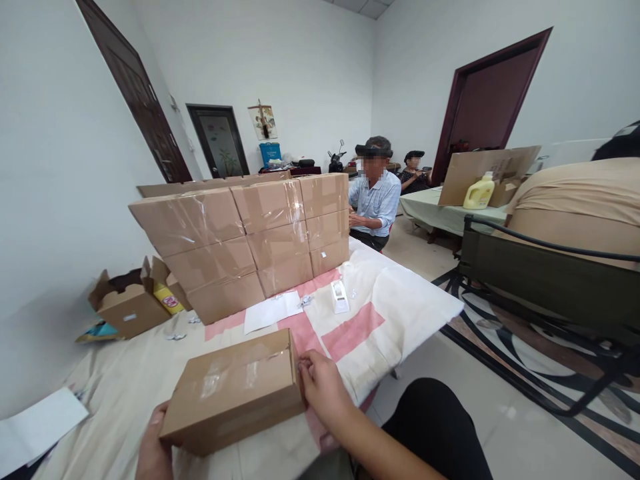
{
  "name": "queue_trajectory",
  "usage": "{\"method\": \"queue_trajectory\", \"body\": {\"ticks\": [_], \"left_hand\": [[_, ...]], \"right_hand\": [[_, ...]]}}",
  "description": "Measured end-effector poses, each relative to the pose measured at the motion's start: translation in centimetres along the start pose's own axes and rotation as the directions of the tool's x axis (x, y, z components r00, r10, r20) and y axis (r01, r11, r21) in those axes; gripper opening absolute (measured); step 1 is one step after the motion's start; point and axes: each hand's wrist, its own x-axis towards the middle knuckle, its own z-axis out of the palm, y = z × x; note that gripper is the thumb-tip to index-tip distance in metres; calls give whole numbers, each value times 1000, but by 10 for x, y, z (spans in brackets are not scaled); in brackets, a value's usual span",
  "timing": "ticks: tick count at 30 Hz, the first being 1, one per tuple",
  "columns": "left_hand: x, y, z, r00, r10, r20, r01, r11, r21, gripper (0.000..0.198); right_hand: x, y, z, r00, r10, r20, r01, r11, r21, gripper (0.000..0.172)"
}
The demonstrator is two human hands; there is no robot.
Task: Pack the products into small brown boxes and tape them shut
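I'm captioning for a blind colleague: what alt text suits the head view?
A left hand and right hand touch opposite ends of a taped cardboard box at a cloth-covered table. Behind it, taped boxes stand stacked three rows high; beyond, a person in a light shirt sits.

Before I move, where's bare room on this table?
Bare cloth spans from its right corner toward the white gadget, and between the left paper and held box. Crowded: in front of the stacked boxes, with another paper and scraps.

My left hand stands thumb uppermost; my right hand has fingers curled, forearm angled diagonally from lower right
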Motion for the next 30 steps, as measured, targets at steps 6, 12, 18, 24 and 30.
{"method": "queue_trajectory", "body": {"ticks": [6, 12, 18, 24, 30], "left_hand": [[3, -9, -3, 998, -25, 50, 27, 999, -40, 62], [0, -4, -2, 998, -14, 55, 17, 998, -52, 57], [-1, 1, -1, 999, -23, 41, 22, 1000, 6, 61], [4, -4, -3, 996, -27, 80, 29, 999, -18, 57], [6, -8, -4, 997, -7, 76, 8, 1000, -10, 57]], "right_hand": [[0, 5, 1, 1000, -17, -14, 16, 996, -84, 23], [0, 8, 0, 998, -67, 20, 69, 992, -103, 23], [1, 9, -1, 997, -65, 41, 69, 992, -107, 21], [5, 15, 0, 997, -57, 55, 62, 993, -103, 19], [4, 13, -1, 998, -15, 65, 18, 998, -57, 16]]}}
